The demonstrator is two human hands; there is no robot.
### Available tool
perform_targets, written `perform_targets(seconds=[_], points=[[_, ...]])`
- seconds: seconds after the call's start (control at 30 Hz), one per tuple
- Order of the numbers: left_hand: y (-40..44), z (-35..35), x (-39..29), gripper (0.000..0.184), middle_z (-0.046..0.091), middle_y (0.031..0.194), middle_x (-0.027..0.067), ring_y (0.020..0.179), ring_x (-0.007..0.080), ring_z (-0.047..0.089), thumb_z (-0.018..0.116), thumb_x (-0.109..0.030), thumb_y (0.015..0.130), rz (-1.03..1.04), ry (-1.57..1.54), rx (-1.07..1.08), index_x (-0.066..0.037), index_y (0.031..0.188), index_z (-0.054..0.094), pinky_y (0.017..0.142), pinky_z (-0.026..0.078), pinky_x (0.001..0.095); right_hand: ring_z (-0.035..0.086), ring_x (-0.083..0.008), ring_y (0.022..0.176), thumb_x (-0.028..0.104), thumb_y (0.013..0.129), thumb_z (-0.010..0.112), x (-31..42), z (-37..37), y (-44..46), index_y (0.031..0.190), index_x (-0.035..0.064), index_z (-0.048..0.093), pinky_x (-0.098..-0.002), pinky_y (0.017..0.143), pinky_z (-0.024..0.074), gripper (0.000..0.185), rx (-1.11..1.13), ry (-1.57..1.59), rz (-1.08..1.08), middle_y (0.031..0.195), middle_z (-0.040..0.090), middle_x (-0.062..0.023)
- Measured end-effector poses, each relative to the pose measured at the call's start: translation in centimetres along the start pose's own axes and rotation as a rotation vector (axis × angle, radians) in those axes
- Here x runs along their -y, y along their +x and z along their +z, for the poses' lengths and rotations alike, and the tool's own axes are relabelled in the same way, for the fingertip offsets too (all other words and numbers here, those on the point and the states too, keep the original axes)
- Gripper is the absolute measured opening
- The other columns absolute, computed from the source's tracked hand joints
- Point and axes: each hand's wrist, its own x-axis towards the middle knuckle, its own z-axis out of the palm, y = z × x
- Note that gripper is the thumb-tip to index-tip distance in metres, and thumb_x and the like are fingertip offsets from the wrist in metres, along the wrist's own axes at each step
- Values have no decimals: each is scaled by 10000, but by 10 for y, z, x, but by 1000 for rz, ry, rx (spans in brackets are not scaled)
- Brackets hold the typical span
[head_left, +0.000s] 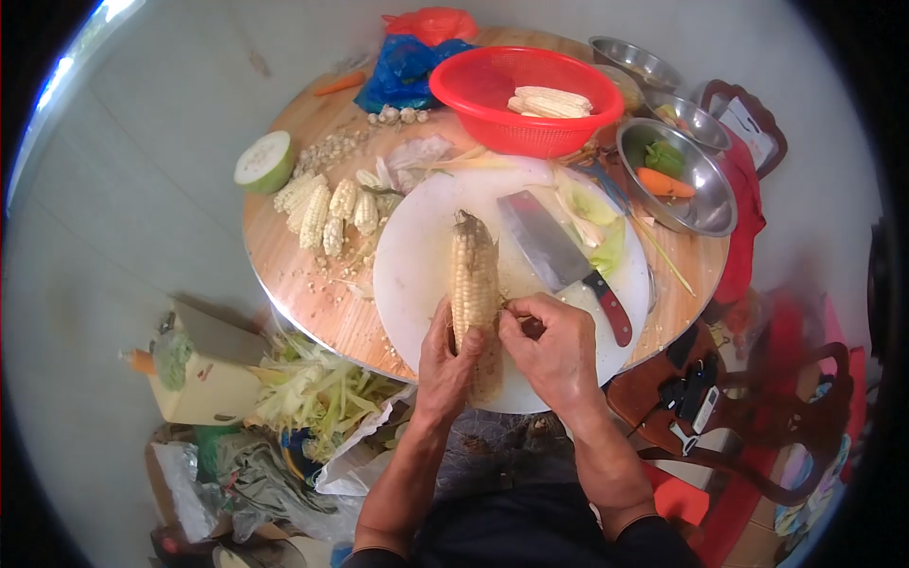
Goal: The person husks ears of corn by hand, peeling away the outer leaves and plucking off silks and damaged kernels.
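Note:
My left hand (pixel 447 364) is wrapped round the lower part of a pale ear of corn (pixel 473 275), its dark tip pointing away from me over the round white cutting board (pixel 421 237). Close against the ear's right side, my right hand (pixel 549 346) has thumb and forefinger pinched together. What lies between those fingertips is too small to make out. A cleaver (pixel 547 241) with a dark red handle lies on the board to the right, beside some pale green husk leaves (pixel 592 213).
Broken cobs (pixel 317 213) and loose kernels lie left on the round wooden table (pixel 294 270). Behind the board, a red colander (pixel 511 71) holds peeled corn. A steel bowl (pixel 705 204) with a carrot (pixel 665 183) stands at right; half a green melon (pixel 265 163) sits far left.

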Motion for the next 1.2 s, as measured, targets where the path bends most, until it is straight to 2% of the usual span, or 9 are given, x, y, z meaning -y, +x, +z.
perform_targets(seconds=[0.13, 0.2, 0.33, 0.47, 0.57, 0.63, 0.73, 0.97, 1.2], points=[[-1, -2, -3, 661, 576, 1344, 91, 1189, 157, 545, 662, -398, 1010, 20, 109, 11, 16, 1475, 438, 1031, 441, 320, 734, -291, 707, 151, 847, 733, -10, -1, 6, 882, 19, 746, -369, 650, 557, 137, 82, 0, 88, 784, 731, -157], [-3, -1, -8, 629, 586, 1333, 93, 1155, 162, 583, 615, -414, 1031, -118, -238, 56, 7, 1467, 448, 984, 486, 320, 729, -247, 690, 140, 856, 724, -23, 1, 6, 870, 9, 738, -349, 641, 551, 132, 86, 91, 124, 767, 733, -140], [-3, -9, 0, 607, 594, 1320, 95, 1128, 172, 613, 558, -418, 1053, -191, -356, 38, -3, 1477, 430, 943, 518, 321, 673, -123, 651, 114, 886, 701, -34, -4, 4, 847, -32, 713, -291, 621, 530, 151, 150, 363, 299, 713, 709, -74], [0, -8, 2, 610, 597, 1313, 95, 1139, 185, 616, 527, -416, 1063, -194, -429, 53, -12, 1498, 391, 955, 523, 336, 634, -97, 668, 136, 911, 710, -35, -5, 3, 926, -58, 693, -270, 637, 518, 195, 205, 475, 338, 759, 692, -56], [-1, -3, 1, 611, 592, 1317, 92, 1154, 182, 605, 538, -407, 1059, -177, -423, 50, -11, 1499, 386, 965, 516, 340, 634, -99, 703, 191, 925, 729, -21, 2, 4, 1073, -73, 674, -265, 660, 519, 307, 203, 587, 286, 822, 697, -71], [-1, -1, 1, 607, 590, 1316, 90, 1163, 179, 598, 552, -396, 1055, -158, -419, 64, -8, 1494, 391, 968, 511, 338, 625, -90, 717, 268, 938, 733, -16, 7, 6, 1188, -64, 653, -263, 679, 517, 423, 127, 363, 118, 889, 696, -93], [-3, 2, 2, 614, 583, 1315, 86, 1168, 164, 582, 623, -326, 1027, -51, -301, 111, 2, 1491, 389, 963, 499, 325, 619, -90, 713, 318, 938, 731, -11, 9, 10, 1248, -45, 646, -264, 606, 510, 484, 133, 325, 143, 930, 687, -108], [-3, 8, -9, 612, 628, 1215, 70, 1068, 140, 604, 778, -178, 918, -142, -234, 111, 24, 1410, 476, 942, 498, 299, 622, -92, 747, 323, 928, 740, -6, 5, 13, 1238, -22, 664, -268, 459, 459, 470, 56, 517, 189, 985, 673, -125], [-3, 19, -15, 617, 639, 1206, 75, 1076, 125, 600, 818, -137, 877, -88, -125, 91, 35, 1378, 501, 933, 501, 287, 624, -97, 779, 203, 951, 713, -5, 4, 11, 1139, -49, 684, -261, 654, 517, 315, -164, 371, -74, 976, 676, -81]])
